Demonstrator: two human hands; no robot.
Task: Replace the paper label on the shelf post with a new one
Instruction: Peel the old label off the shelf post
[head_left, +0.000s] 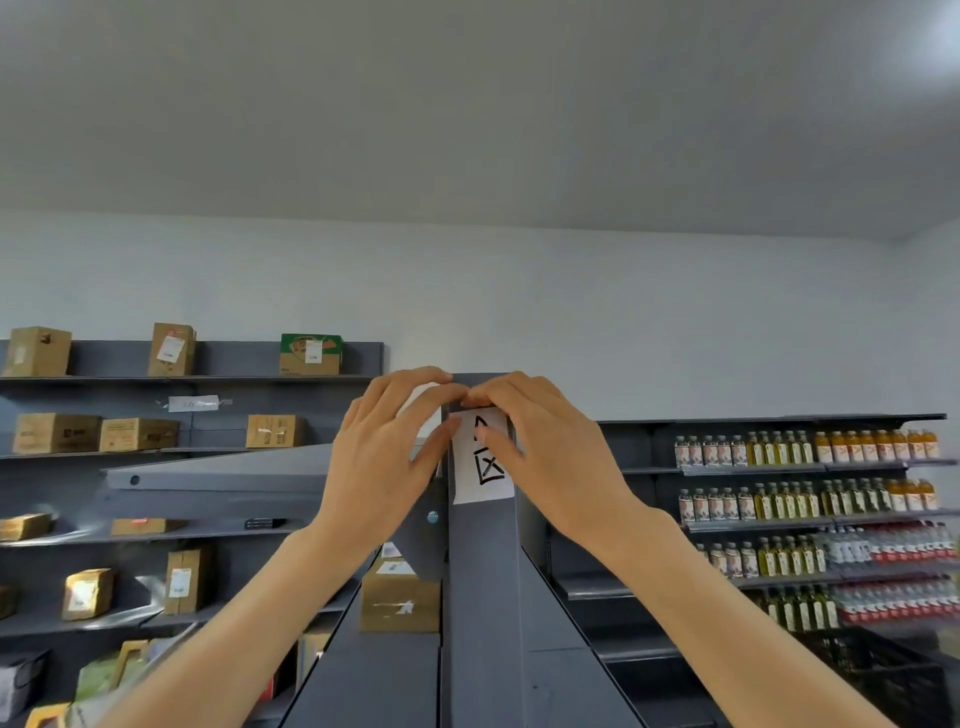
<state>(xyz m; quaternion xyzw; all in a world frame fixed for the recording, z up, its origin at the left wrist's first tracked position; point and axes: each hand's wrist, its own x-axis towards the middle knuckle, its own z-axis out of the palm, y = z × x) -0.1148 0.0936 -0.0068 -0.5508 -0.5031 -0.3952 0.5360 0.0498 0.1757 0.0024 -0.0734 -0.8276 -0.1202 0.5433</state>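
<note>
Paper label (480, 467) sits near the top of the grey shelf post (483, 597), front face, hand-drawn black marks visible, lower edge free of your hands. Around it: shelving with cardboard boxes (57, 433) to your left, rows of bottles (805, 447) to your right, well apart from the work. Your left hand (384, 457) is spread, not clenched, fingertips meeting the label's upper left edge; your right hand (545, 452) is likewise extended, fingertips pressing at the top edge and thumb lying across the sheet. Neither hand encloses anything. You cannot tell from here whether this is the old label or the new one. Risk: if peeling, a pull from one corner may tear the paper; if sticking, uneven pressure may leave it crooked or wrinkled.
</note>
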